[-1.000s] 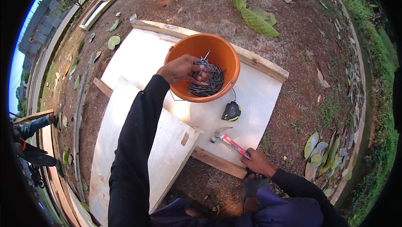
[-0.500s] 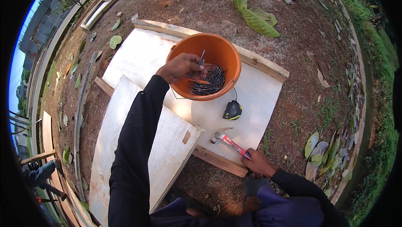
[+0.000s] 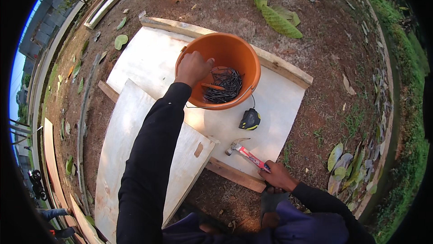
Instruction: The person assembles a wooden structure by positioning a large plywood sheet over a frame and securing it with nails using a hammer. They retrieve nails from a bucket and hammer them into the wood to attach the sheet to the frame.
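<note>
Battens (image 3: 284,69) already edge panel (image 3: 279,113), nails (image 3: 229,84) lie undriven in bucket (image 3: 235,48); left hand (image 3: 194,68) curled over it, contents can't tell, right hand (image 3: 280,175) gripping hammer (image 3: 252,157).

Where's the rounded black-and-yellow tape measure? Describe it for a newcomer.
Find the orange plastic bucket holding dark metal nails, standing on a pale wooden panel. Below it in the picture, on that panel, lies the tape measure, between bucket and red-handled claw hammer. Its compact black case with yellow trim sets it apart from the long hammer.
</note>
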Demonstrator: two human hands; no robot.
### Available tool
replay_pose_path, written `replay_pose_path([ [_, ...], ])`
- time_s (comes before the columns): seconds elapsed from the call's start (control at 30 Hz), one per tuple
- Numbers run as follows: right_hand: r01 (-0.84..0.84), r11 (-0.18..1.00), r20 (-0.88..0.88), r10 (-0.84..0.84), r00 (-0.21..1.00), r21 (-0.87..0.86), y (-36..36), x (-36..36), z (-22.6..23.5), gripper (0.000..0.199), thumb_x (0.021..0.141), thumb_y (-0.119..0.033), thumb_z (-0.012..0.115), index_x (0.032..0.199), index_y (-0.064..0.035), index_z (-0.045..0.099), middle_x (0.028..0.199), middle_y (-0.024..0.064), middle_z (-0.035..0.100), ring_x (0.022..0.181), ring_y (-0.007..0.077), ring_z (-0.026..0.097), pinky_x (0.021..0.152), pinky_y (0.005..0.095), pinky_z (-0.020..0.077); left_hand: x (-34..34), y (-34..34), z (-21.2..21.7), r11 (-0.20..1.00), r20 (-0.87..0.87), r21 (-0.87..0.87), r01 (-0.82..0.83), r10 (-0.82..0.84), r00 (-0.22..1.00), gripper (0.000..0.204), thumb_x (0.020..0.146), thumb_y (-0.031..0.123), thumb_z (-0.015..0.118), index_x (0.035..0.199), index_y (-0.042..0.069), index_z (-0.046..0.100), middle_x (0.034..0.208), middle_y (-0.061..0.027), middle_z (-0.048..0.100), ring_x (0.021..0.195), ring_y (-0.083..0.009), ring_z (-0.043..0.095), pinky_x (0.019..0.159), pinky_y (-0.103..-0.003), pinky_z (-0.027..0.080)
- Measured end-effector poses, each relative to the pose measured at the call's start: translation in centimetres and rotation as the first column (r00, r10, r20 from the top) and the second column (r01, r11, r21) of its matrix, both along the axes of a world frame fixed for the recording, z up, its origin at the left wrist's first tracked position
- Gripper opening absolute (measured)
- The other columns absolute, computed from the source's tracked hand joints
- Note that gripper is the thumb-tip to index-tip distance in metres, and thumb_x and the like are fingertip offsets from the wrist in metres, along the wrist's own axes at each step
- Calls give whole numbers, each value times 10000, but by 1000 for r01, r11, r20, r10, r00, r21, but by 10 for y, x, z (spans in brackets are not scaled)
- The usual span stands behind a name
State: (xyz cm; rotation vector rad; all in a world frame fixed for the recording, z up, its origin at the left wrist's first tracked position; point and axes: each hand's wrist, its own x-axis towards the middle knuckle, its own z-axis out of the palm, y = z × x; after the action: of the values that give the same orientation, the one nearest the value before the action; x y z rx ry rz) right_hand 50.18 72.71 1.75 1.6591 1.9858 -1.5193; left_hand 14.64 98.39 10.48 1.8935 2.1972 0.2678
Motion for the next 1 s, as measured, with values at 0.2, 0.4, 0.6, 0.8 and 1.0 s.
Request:
replay_pose_path([
  [0.2,-11,1000,-13,11,1000,-18,4,-1,0,484,949,-417,645,1089,46,635,889,263,704,845,410,706,771,489,537,5,14,-37,989,5,-44,138,-138,990,306,861,257,744,875,-48,750,820,-240,728,847,-402,734,820,-475,578],
  [0.4,-26,999,-25,27,999,32,2,8,-15,486,946,-453,635,1091,11,645,871,251,709,835,433,702,768,515,535,53,22,-50,933,71,-342,110,-91,993,404,803,225,814,1140,21,724,1162,-232,721,1139,-382,685,974,-463,550],
  [0.6,-62,998,-42,62,997,0,7,7,-13,482,952,-449,629,1103,8,639,875,258,708,832,443,699,762,529,535,46,35,-61,780,135,-573,251,-212,968,532,761,281,859,1221,52,718,1211,-196,719,1120,-342,700,953,-426,556],
  [0.8,-1,998,-79,-3,997,-59,12,13,-10,466,954,-419,642,1106,22,626,852,273,699,812,448,698,737,532,536,59,27,-45,840,79,-492,228,-217,973,448,742,185,788,1181,110,744,1126,-180,744,1042,-353,723,947,-428,547],
  [1.0,-73,997,-154,75,985,21,23,7,-7,408,971,-382,624,1077,12,610,833,271,693,802,455,691,741,541,532,18,35,-84,807,44,-426,408,-432,901,276,850,157,699,1112,76,721,1116,-128,741,1008,-293,719,902,-418,545],
])
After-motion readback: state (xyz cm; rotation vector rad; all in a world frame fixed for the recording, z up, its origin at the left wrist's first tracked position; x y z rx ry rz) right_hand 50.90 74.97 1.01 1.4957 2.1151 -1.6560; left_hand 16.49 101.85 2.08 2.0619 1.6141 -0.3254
